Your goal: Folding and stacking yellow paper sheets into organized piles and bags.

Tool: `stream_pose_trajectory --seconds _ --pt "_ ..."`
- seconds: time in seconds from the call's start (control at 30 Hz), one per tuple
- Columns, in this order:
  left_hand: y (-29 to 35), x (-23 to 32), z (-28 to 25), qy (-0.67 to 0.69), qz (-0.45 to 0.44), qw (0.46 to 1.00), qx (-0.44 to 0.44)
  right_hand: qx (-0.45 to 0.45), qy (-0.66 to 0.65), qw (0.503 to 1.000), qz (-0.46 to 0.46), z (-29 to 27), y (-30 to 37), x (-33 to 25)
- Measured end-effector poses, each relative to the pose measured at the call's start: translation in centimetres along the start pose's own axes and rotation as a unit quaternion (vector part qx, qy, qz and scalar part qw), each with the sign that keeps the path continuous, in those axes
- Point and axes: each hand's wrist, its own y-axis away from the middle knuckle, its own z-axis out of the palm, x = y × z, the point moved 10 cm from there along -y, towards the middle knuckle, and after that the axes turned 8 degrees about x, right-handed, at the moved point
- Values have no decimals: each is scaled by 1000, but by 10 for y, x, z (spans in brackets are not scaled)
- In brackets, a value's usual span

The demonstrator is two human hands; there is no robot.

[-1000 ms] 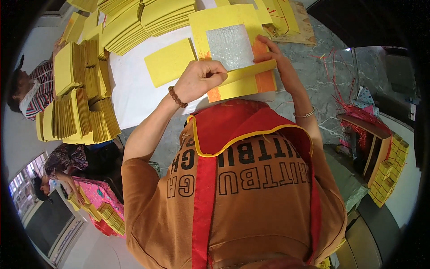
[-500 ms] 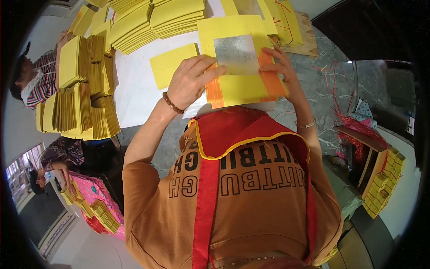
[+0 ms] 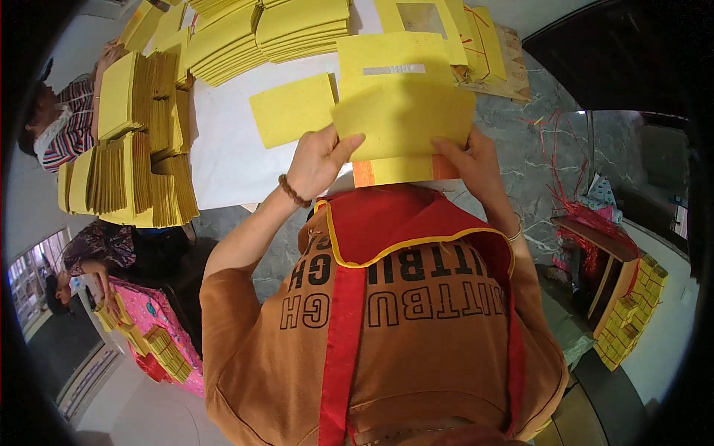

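Near the table's front edge, my left hand (image 3: 318, 162) and my right hand (image 3: 474, 165) pinch the two sides of a yellow paper sheet (image 3: 401, 123). Both thumbs lie on its face; the other fingers are mostly hidden behind it. The raised sheet bows slightly and covers most of a silver patch (image 3: 393, 70) on the yellow paper (image 3: 394, 48) behind. Orange bands (image 3: 364, 174) show at the lower edge. Whether the raised part is a fold or a separate sheet I cannot tell. A smaller yellow sheet (image 3: 292, 111) lies flat beside my left hand.
Piles of folded yellow paper (image 3: 123, 100) line the white table's (image 3: 230, 149) left side and far side. Yellow bundles tied with red string (image 3: 485, 44) sit at the far right. One person in stripes (image 3: 71, 134) and another in dark patterned sleeves (image 3: 97, 249) are on the left.
The plain yellow panel has come up between my hands and now hides most of the silver patch. My hands have drawn nearer me and grip its sides.
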Motion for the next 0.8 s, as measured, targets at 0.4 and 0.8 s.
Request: stream_pose_trajectory --seconds 0.4,0.8 --pt "-25 -19 16 204 -107 973 -32 161 -105 981 -38 -17 -16 3" --pt "8 96 24 -263 361 890 91 174 -114 978 -20 -18 -19 10"
